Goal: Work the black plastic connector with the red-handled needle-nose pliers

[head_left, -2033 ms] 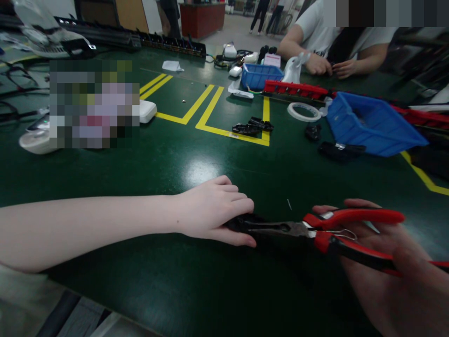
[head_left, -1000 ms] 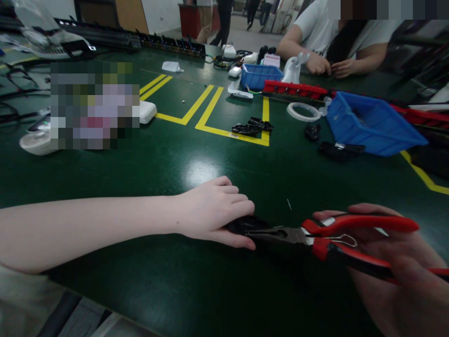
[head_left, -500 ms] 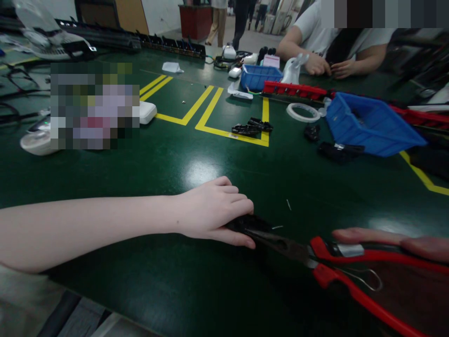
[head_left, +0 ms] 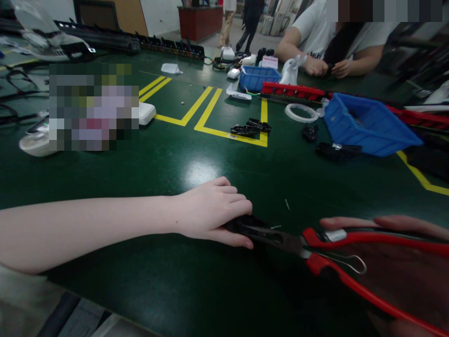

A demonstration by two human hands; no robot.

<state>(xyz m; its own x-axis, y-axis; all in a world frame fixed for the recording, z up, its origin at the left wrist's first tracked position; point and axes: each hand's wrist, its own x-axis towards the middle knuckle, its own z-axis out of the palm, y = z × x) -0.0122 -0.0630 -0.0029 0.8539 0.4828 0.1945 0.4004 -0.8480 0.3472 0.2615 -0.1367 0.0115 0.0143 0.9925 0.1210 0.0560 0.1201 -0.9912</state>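
Observation:
My left hand point(head_left: 213, 213) rests on the green tabletop, its fingers wrapped over a small black plastic part point(head_left: 245, 223) whose far side is hidden beneath them. Red-handled long-nose pliers point(head_left: 312, 241) reach in from the right, and their jaws meet the black part just beside my left thumb. Around the spread handles curls my right hand point(head_left: 396, 267), partly cut off by the frame's edge. Two short thin pale strips, one of them a sliver point(head_left: 287, 204), lie just beyond the pliers.
Black parts point(head_left: 250, 126) lie inside yellow tape lines. A blue bin point(head_left: 372, 124), a tape roll point(head_left: 300, 113) and a red strip point(head_left: 294, 90) stand farther right. Another person's hands point(head_left: 328, 68) work across the table. A white box point(head_left: 145, 113) sits at left.
The pliers and my right hand have shifted slightly left and up, toward my left hand. My left hand keeps its grip. People in the background have walked on.

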